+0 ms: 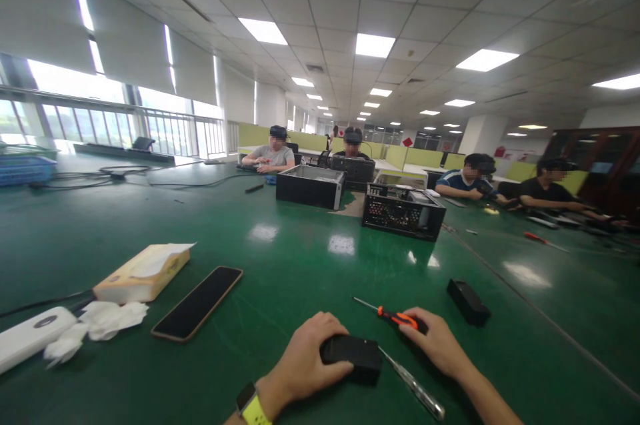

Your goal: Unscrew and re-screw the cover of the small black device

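Observation:
My left hand (306, 359) is wrapped round a small black box (356, 357) lying on the green table (280, 258) near its front edge. My right hand (436, 342) is closed on the handle of an orange and black screwdriver (393, 317), whose thin shaft points left. A second metal tool (413, 386) lies on the table between my wrists, running from the box toward the front right. A watch with a yellow strap sits on my left wrist.
A phone (198, 301), a tissue box (143, 273), crumpled tissues (103, 321) and a white power bank (31, 337) lie at the left. Another small black box (468, 302) lies right of my hands. Two open computer cases (403, 210) stand mid-table. Several people sit at the far side.

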`<state>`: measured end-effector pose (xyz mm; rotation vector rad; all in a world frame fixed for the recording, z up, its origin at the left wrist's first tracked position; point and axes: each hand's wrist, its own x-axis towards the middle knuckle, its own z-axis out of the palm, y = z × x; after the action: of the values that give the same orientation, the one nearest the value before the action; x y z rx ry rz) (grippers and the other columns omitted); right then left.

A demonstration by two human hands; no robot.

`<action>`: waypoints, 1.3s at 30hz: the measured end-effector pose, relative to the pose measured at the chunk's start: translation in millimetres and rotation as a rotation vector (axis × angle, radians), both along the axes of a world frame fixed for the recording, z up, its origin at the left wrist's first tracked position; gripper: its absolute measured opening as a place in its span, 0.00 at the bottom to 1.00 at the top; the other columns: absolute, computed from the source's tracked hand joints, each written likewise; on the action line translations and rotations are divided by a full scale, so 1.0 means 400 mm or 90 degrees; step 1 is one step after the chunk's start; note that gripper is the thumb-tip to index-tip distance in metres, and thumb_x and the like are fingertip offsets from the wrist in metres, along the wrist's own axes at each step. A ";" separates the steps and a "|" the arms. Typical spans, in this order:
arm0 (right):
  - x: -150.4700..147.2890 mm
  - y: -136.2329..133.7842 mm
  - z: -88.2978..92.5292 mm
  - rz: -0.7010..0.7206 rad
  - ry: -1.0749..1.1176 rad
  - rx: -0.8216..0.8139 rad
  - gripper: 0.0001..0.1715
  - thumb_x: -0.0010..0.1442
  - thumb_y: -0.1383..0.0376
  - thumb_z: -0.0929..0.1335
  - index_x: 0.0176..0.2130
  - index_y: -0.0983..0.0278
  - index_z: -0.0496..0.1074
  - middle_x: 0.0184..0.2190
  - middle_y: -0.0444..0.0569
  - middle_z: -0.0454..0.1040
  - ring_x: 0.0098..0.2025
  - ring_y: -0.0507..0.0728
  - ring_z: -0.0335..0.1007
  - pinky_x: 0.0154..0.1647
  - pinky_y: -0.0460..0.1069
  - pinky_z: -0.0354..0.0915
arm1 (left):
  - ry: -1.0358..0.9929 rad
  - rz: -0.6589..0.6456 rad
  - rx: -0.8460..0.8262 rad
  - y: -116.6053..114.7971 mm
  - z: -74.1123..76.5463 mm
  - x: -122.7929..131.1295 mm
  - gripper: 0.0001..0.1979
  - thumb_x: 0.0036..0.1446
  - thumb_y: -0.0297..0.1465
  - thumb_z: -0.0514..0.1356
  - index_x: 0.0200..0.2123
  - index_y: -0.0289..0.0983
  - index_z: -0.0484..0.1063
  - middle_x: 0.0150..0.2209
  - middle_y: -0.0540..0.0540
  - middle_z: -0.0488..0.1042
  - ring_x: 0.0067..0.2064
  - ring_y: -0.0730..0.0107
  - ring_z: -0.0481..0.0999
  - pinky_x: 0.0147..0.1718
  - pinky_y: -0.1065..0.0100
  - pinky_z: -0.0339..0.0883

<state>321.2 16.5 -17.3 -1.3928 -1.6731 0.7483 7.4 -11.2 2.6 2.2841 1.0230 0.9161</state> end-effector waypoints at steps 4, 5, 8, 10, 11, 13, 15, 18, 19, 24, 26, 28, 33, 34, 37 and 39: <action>0.007 -0.005 0.006 -0.020 0.176 -0.008 0.23 0.58 0.47 0.66 0.39 0.63 0.74 0.22 0.43 0.69 0.24 0.55 0.64 0.28 0.50 0.61 | -0.033 0.006 -0.025 0.001 -0.008 0.003 0.16 0.47 0.30 0.68 0.41 0.38 0.74 0.40 0.47 0.75 0.42 0.61 0.72 0.44 0.65 0.64; 0.007 -0.008 0.007 -0.021 0.219 -0.008 0.23 0.58 0.47 0.65 0.39 0.63 0.73 0.21 0.42 0.67 0.23 0.55 0.62 0.26 0.50 0.60 | -0.037 0.005 -0.030 0.001 -0.009 0.003 0.16 0.47 0.30 0.68 0.41 0.38 0.74 0.40 0.47 0.74 0.42 0.61 0.72 0.44 0.65 0.64; 0.002 -0.018 0.011 -0.009 0.315 -0.011 0.20 0.57 0.48 0.65 0.34 0.62 0.70 0.19 0.41 0.63 0.21 0.54 0.60 0.22 0.49 0.59 | -0.041 0.002 -0.035 0.005 -0.011 0.004 0.16 0.47 0.30 0.67 0.41 0.38 0.74 0.40 0.47 0.74 0.42 0.62 0.73 0.44 0.66 0.64; -0.005 -0.024 0.014 -0.004 0.349 -0.013 0.17 0.56 0.51 0.67 0.33 0.62 0.70 0.18 0.40 0.61 0.19 0.53 0.58 0.21 0.48 0.57 | -0.040 0.004 -0.033 0.006 -0.011 0.004 0.16 0.47 0.30 0.67 0.41 0.38 0.73 0.40 0.47 0.74 0.42 0.62 0.73 0.44 0.66 0.65; -0.008 -0.025 0.016 -0.003 0.359 -0.013 0.16 0.56 0.52 0.68 0.32 0.62 0.70 0.18 0.39 0.61 0.19 0.52 0.57 0.20 0.47 0.57 | -0.039 0.005 -0.032 0.006 -0.011 0.004 0.16 0.46 0.30 0.67 0.41 0.38 0.73 0.40 0.47 0.74 0.42 0.62 0.72 0.44 0.66 0.65; -0.011 -0.027 0.018 -0.004 0.366 -0.011 0.14 0.56 0.54 0.69 0.33 0.62 0.70 0.18 0.39 0.61 0.19 0.52 0.56 0.20 0.47 0.56 | -0.039 0.005 -0.030 0.006 -0.010 0.004 0.16 0.46 0.29 0.67 0.41 0.38 0.73 0.40 0.47 0.74 0.42 0.62 0.72 0.44 0.66 0.65; -0.011 -0.027 0.020 -0.004 0.359 -0.007 0.13 0.56 0.55 0.69 0.33 0.62 0.70 0.18 0.38 0.61 0.19 0.51 0.56 0.20 0.46 0.57 | -0.039 0.002 -0.027 0.005 -0.009 0.003 0.16 0.45 0.28 0.67 0.40 0.38 0.73 0.40 0.47 0.74 0.42 0.62 0.72 0.44 0.67 0.64; -0.007 -0.026 0.020 0.000 0.331 0.004 0.11 0.56 0.56 0.68 0.33 0.62 0.70 0.18 0.38 0.61 0.19 0.51 0.56 0.21 0.46 0.58 | -0.045 0.001 -0.022 0.005 -0.008 0.001 0.15 0.47 0.29 0.68 0.40 0.38 0.74 0.40 0.47 0.74 0.42 0.62 0.72 0.43 0.67 0.64; -0.005 -0.025 0.019 0.003 0.317 0.009 0.11 0.57 0.57 0.67 0.33 0.62 0.69 0.18 0.38 0.61 0.19 0.51 0.56 0.21 0.46 0.58 | -0.046 0.001 -0.022 0.006 -0.008 0.001 0.15 0.47 0.29 0.68 0.40 0.38 0.74 0.40 0.47 0.74 0.42 0.62 0.72 0.43 0.67 0.64; 0.006 -0.025 0.039 0.022 0.221 0.046 0.11 0.57 0.57 0.65 0.33 0.63 0.69 0.17 0.37 0.58 0.19 0.51 0.55 0.22 0.47 0.57 | -0.053 -0.008 -0.023 0.009 -0.011 -0.002 0.15 0.49 0.32 0.68 0.41 0.37 0.74 0.40 0.46 0.74 0.42 0.62 0.73 0.43 0.66 0.64; 0.007 -0.025 0.073 0.034 0.167 0.061 0.10 0.57 0.59 0.65 0.32 0.63 0.70 0.17 0.37 0.59 0.20 0.51 0.55 0.23 0.47 0.56 | -0.054 -0.010 -0.026 0.009 -0.011 -0.002 0.15 0.49 0.32 0.68 0.41 0.37 0.74 0.40 0.46 0.74 0.42 0.61 0.73 0.43 0.66 0.64; 0.000 -0.027 0.128 0.051 0.115 0.076 0.07 0.54 0.62 0.66 0.31 0.63 0.71 0.19 0.38 0.62 0.22 0.51 0.57 0.25 0.47 0.55 | -0.052 -0.013 -0.031 0.009 -0.009 -0.002 0.15 0.48 0.32 0.69 0.41 0.37 0.74 0.40 0.46 0.74 0.42 0.61 0.73 0.43 0.66 0.64; -0.084 -0.047 0.299 0.108 -0.218 0.132 0.06 0.54 0.65 0.67 0.26 0.62 0.70 0.21 0.40 0.67 0.25 0.52 0.59 0.27 0.47 0.52 | -0.053 -0.009 -0.031 0.009 -0.008 0.001 0.16 0.48 0.32 0.69 0.41 0.36 0.74 0.39 0.46 0.73 0.42 0.61 0.72 0.43 0.66 0.63; -0.110 -0.054 0.325 0.105 -0.296 0.146 0.10 0.56 0.62 0.68 0.24 0.62 0.69 0.21 0.40 0.67 0.25 0.52 0.59 0.27 0.47 0.51 | -0.052 -0.009 -0.029 0.010 -0.009 0.001 0.16 0.48 0.33 0.70 0.41 0.37 0.74 0.39 0.46 0.73 0.42 0.61 0.72 0.43 0.66 0.63; -0.184 -0.074 0.368 0.040 -0.407 0.185 0.23 0.61 0.51 0.67 0.22 0.63 0.67 0.20 0.42 0.67 0.24 0.52 0.60 0.26 0.47 0.50 | -0.054 -0.015 -0.026 0.012 -0.016 -0.001 0.15 0.50 0.35 0.69 0.40 0.37 0.74 0.39 0.46 0.74 0.40 0.62 0.72 0.41 0.66 0.63; -0.212 -0.083 0.377 0.047 -0.380 0.198 0.21 0.63 0.52 0.65 0.27 0.62 0.72 0.25 0.44 0.71 0.28 0.54 0.64 0.29 0.47 0.55 | -0.052 -0.017 -0.025 0.013 -0.019 -0.004 0.15 0.50 0.35 0.70 0.40 0.37 0.74 0.39 0.46 0.74 0.40 0.62 0.72 0.41 0.67 0.62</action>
<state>236.3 -16.8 133.5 -1.4110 -2.1914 0.0851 5.9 -6.0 -5.0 2.2036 0.9657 0.9622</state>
